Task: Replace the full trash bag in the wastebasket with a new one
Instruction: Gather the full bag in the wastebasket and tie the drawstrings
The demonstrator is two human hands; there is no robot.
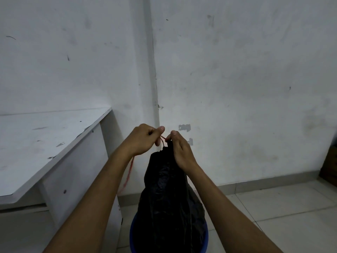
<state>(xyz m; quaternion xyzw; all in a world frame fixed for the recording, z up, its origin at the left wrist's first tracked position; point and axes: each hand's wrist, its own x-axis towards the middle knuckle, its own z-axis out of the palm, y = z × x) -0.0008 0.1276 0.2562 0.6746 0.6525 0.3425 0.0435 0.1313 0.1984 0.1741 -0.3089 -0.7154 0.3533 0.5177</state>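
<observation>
A full black trash bag stands up out of a blue wastebasket on the floor at the bottom centre, its neck gathered to a point. My right hand grips the gathered neck at the top and pinches a thin red string. My left hand, just left of the neck, pinches the other part of that string, whose loose end hangs down beside my left forearm. Most of the wastebasket is hidden by the bag and my arms.
A white table stands close on the left, its side panel next to the wastebasket. A white wall corner is straight ahead. Pale floor tiles stretch to the right, with a brown object at the right edge.
</observation>
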